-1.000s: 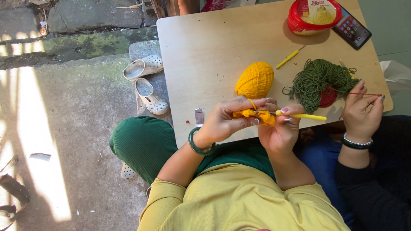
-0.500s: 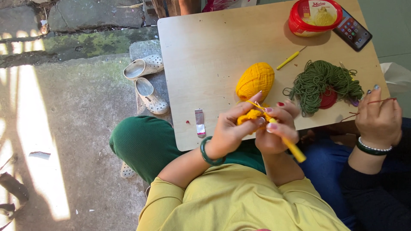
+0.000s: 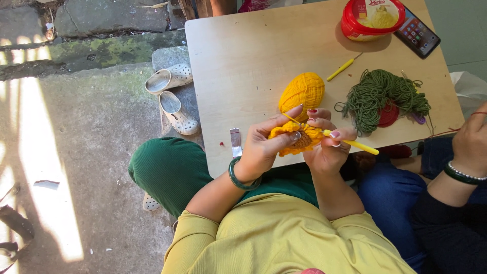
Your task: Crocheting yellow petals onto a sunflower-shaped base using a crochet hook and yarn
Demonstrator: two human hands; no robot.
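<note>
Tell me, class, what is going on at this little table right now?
A person in a yellow top is crocheting. The left hand pinches a small yellow crocheted piece, while the right hand works a yellow crochet hook into it. Yarn runs from the piece to a yellow yarn ball on the wooden table. Nearby lie a tangle of green yarn, a spare yellow hook, a red tub and a phone. Another person's hand shows at the right edge.

Single head-worn camera looks steeply down from close above; desk (image 3: 243, 66) fills the upper right, floor (image 3: 76, 152) the left.
</note>
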